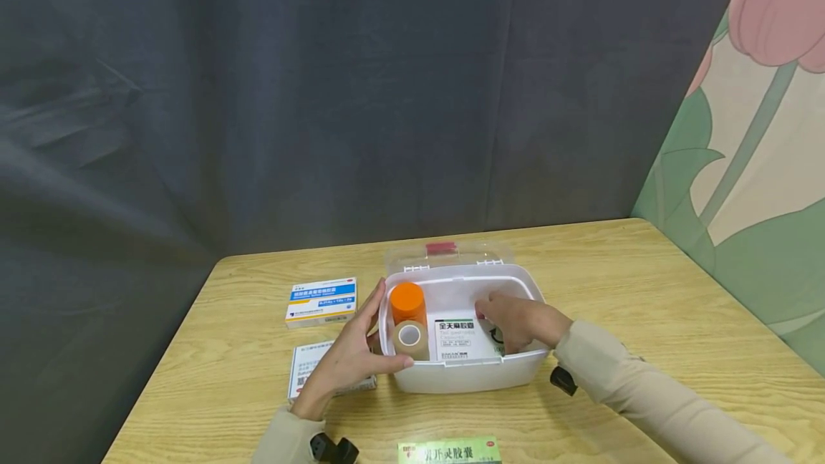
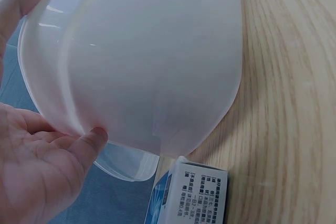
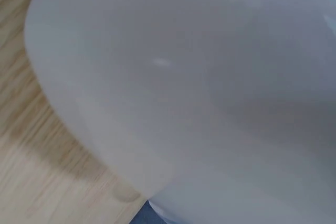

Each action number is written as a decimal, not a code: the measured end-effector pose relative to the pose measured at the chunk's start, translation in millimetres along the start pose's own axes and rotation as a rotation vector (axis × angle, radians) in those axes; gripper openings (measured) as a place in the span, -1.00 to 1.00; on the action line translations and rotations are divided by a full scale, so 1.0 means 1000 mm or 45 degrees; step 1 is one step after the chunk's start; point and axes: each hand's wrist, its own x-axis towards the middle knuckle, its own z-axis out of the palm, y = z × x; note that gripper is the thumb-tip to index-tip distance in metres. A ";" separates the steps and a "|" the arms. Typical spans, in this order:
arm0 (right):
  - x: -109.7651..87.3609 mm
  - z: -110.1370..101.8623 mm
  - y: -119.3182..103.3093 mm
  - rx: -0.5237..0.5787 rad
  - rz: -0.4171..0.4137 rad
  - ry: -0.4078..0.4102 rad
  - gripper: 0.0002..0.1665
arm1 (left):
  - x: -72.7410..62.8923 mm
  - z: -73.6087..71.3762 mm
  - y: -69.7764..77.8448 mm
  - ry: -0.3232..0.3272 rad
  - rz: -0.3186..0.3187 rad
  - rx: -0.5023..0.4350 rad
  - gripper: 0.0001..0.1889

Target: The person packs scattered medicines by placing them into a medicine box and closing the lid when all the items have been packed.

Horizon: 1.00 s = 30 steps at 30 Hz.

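Note:
A white plastic storage case (image 1: pixel 460 378) stands on the table with its clear lid (image 1: pixel 412 260) swung back. My left hand (image 1: pixel 354 356) grips the case's left rim, seen also from the left wrist, where the fingers meet the whitish wall (image 2: pixel 152 61). Inside the case's left end are an orange-capped bottle (image 1: pixel 407 299) and a roll of tan tape (image 1: pixel 420 351). Beside them lies a white medicine box (image 1: pixel 454 342) with black lettering. My right hand (image 1: pixel 518 321) reaches into the right end, its fingers bent around that medicine box; the fingertips are partly hidden. From the right wrist, only the case wall (image 3: pixel 157 93) fills the view.
Left of the case lie a blue-and-white medicine box (image 1: pixel 322 303) and another white box (image 1: pixel 306 364), partly behind the left hand. A green medicine box (image 1: pixel 449 451) lies at the front. A dark curtain (image 1: pixel 361 92) hangs behind the wooden table (image 1: pixel 193 378).

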 end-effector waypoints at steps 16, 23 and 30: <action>-0.002 -0.001 -0.001 -0.006 -0.011 0.078 -0.02 | 0.000 0.000 0.000 -0.006 0.006 -0.008 0.19; -0.011 -0.006 -0.003 0.073 -0.082 0.252 -0.16 | 0.000 0.000 0.000 -0.010 0.003 -0.021 0.19; -0.021 -0.007 0.004 0.113 -0.309 0.627 -0.39 | 0.000 0.000 0.002 -0.007 -0.012 -0.029 0.20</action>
